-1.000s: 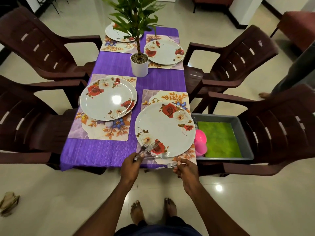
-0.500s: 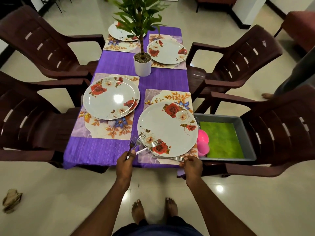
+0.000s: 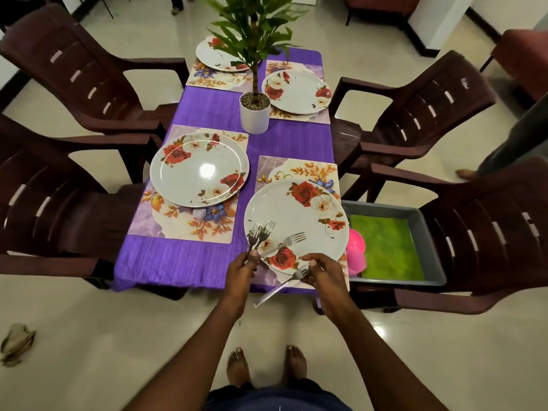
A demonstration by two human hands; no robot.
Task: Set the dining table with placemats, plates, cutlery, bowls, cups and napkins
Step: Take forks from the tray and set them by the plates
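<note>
1. The left hand [image 3: 241,269] is curled round the handles of a bunch of silver metal forks [image 3: 261,232]. Their tines fan out over the near left edge of the nearest round white plate with red roses [image 3: 296,221].
2. The right hand [image 3: 321,269] pinches a single silver fork [image 3: 281,287] near its head. The handle slants down and to the left, past the near edge of the table. The tines lie beside the near rim of the same plate.
3. That plate rests on a rectangular floral placemat [image 3: 296,170] at the near right corner of the table, which is covered by a purple tablecloth [image 3: 184,259].
4. A second rose-patterned plate [image 3: 198,170] sits on its own floral placemat [image 3: 184,223] on the near left. Two more plates [image 3: 296,91] on mats lie at the far end.
5. A white pot holding a green leafy plant [image 3: 255,111] stands in the middle of the table, between the near and far settings.
6. Dark brown plastic armchairs [image 3: 74,75] flank both long sides.
7. On the seat of the near right chair sits a grey plastic tray [image 3: 427,232] with a green mat inside. Pink plastic cups [image 3: 355,250] lie at its left end, just beside the table.
8. The person's bare feet [image 3: 237,366] show on the pale tiled floor below.
</note>
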